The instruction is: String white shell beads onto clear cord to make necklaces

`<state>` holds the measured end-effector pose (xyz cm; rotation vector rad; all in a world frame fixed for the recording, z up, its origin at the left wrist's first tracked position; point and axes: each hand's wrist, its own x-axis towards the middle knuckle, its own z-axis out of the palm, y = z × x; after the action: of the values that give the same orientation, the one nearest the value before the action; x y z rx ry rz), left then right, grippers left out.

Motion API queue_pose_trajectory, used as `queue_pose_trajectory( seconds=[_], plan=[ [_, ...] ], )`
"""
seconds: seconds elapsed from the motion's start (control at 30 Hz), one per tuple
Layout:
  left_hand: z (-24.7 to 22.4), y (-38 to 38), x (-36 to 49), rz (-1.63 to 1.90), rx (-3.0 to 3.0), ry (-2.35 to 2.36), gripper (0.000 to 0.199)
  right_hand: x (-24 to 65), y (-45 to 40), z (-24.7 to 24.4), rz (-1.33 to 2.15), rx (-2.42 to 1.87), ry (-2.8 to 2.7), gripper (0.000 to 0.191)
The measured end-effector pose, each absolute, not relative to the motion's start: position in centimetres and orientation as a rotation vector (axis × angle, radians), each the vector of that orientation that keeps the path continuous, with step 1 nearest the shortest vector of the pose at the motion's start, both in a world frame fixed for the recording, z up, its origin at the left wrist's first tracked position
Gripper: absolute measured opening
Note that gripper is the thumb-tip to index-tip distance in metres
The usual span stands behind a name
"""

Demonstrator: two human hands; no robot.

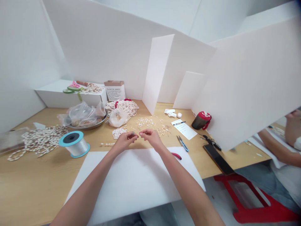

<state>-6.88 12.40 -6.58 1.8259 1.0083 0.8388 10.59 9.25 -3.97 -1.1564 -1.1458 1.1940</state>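
Observation:
My left hand (127, 140) is pinched, thumb against fingers, above the far edge of a white sheet (131, 179). Facing it a small gap away, my right hand (150, 138) is pinched too. What either one holds is too small to make out. A short row of white beads (107, 144) lies on the table left of my left hand; whether a thread joins it to my fingers I cannot tell. Just beyond my hands are a pile of small white beads (118, 132) and scattered white and tan bits (145, 121). Red-handled pliers (176, 155) lie partly behind my right forearm.
At left stand a clear-thread spool (74, 145), heaped strung beads (44, 139) and a metal bowl (94, 125) of plastic bags. At right are blue-handled snips (182, 143), a notepad (185, 129), a red-lidded cup (201, 120), keys (211, 142) and a phone (218, 159). White boards and another person's arm (277, 149) are beyond.

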Motion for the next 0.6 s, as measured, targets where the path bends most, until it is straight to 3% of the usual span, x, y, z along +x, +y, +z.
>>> queue_pose_trajectory(
  seconds=[0.6],
  plan=[
    [-7.3, 12.2, -6.9, 0.61, 1.801, 0.911, 0.033, 16.7, 3.8, -1.2, 1.151, -0.864, -0.775, 0.018]
  ],
)
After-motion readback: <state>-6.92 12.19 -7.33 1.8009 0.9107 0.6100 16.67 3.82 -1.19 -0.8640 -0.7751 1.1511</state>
